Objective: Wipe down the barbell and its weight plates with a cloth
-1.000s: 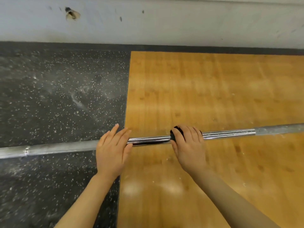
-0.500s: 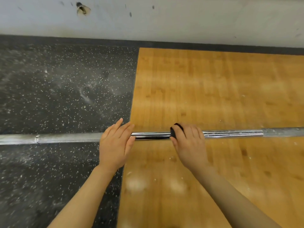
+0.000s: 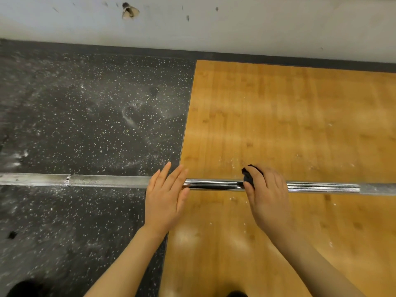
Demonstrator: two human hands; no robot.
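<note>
Head view, looking down at floor. Barbell [image 3: 107,181] runs left–right across the whole frame, w/ no weight plates in view. Its left part is dull grey w/ a ring mark, and lies over the black speckled rubber floor [image 3: 85,114]. The middle stretch is shiny chrome, over the wood platform [image 3: 289,125]. The far right end goes dull grey again.

Left hand [image 3: 165,198] sits on the bar right at the rubber/wood seam. It's flat, palm down, w/ fingers [image 3: 164,174] straight, close together and pointing away from the person. They lie over the bar, not curled round it. The thumb is along the near side, by the start of the chrome section.

Right hand [image 3: 265,194] is on the chrome part, near the left hand but apart, w/ bare shiny bar between them. It's closed over a black cloth [image 3: 249,176], pressing it onto the bar. The cloth bunches out at the thumb/index side; the rest is hidden under the palm. Fingers are curled over the top of the bar, knuckles up. Can't tell if they wrap fully under.

Both forearms are bare, coming in from the bottom edge.

Rubber floor has white chalky smears and dust, heaviest near the bar at far left. The wood platform has small white flecks around the bar and two pale glare patches near the bottom. A grey wall [image 3: 257,24] runs along the top w/ scuffs and a chipped hole [image 3: 129,11], and a dark strip at its foot.
</note>
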